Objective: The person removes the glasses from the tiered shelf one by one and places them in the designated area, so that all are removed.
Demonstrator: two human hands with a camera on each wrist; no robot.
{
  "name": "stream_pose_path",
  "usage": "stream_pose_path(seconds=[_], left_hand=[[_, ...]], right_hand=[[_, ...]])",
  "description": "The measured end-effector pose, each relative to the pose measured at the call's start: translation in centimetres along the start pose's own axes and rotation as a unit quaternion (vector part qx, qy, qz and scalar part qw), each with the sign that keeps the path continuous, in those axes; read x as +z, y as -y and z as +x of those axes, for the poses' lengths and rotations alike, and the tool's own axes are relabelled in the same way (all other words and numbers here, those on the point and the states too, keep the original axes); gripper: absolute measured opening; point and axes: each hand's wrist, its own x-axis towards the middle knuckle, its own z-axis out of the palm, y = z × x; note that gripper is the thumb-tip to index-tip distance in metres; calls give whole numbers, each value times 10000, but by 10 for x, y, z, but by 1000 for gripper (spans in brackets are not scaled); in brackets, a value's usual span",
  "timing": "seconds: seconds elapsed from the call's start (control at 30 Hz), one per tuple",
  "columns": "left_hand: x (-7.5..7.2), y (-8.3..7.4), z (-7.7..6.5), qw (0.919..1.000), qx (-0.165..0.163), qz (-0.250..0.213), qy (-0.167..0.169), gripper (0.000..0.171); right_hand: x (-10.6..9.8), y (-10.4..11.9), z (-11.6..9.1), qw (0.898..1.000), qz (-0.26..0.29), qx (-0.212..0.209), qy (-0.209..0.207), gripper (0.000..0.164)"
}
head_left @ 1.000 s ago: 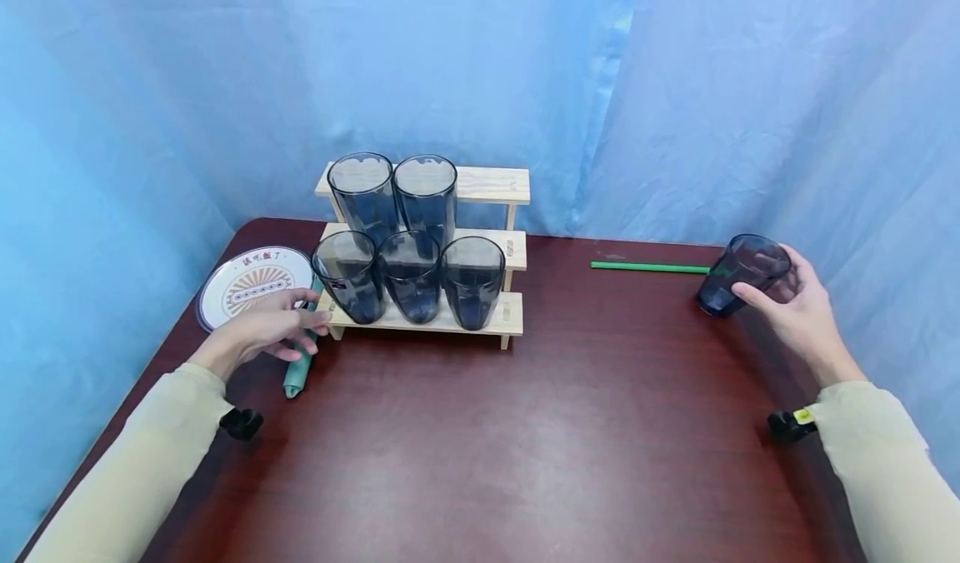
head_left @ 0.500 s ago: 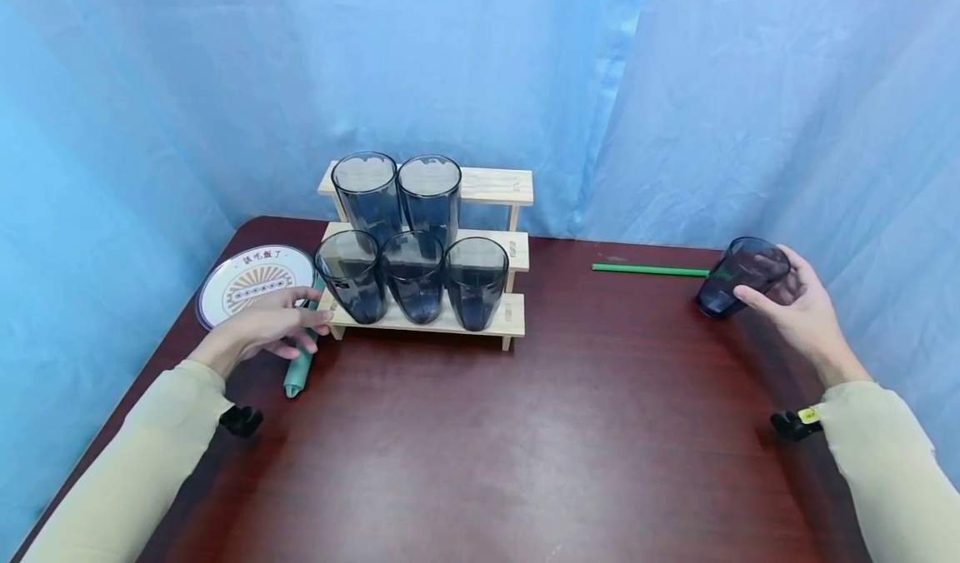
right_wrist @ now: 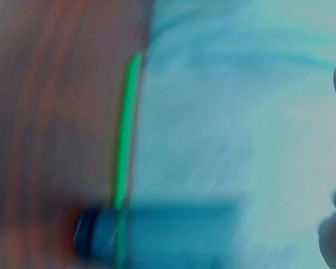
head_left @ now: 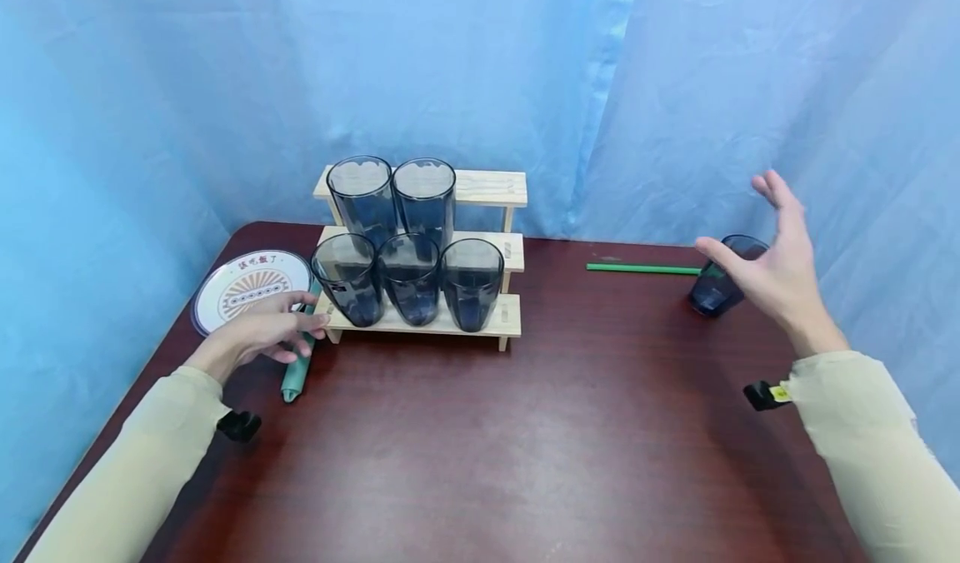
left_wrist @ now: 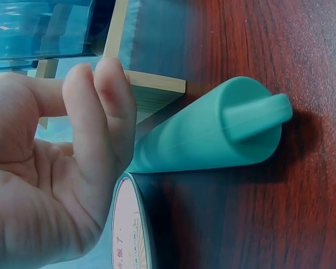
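Observation:
My right hand (head_left: pixel 780 263), fingers spread and holding nothing, is raised above and beside a dark smoky glass (head_left: pixel 712 291) that stands on the table at the right. The right wrist view shows that glass (right_wrist: pixel 168 238) blurred, with only fingertips at the edge. On the left, my left hand (head_left: pixel 262 327) has loosely bent fingers at the left end of the wooden tiered rack (head_left: pixel 491 186), a fingertip at its lowest shelf; contact is unclear. Several smoky glasses (head_left: pixel 472 288) stand on the rack. Below the left hand lies a teal cylinder (left_wrist: pixel 196 131) with a loop at its end.
A white plate (head_left: pixel 225 284) with a printed pattern lies left of the rack, partly behind the left hand. A green stick (head_left: pixel 637 268) lies near the table's back edge, one end behind the lone glass. Blue curtains (head_left: pixel 465 63) close off the back and sides.
My right hand has let go of the glass and moved up and slightly left; the glass stays standing on the table. The left hand has kept its place beside the rack.

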Motion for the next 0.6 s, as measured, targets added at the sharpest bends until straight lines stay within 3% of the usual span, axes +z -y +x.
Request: stream_pose_path(seconds=[0.13,0.33,0.6], left_hand=[[-1,3,0,10000,14,-25,-28,77],[-1,7,0,10000,-8,-92,26,77],[0,2,1,9999,100,-43,12,74]], right_hand=[[26,44,12,9945,868,-233,546,95],[81,93,38,9601,2498,-292,1225,86],[157,133,60,9414,2647,-140,2084,86]])
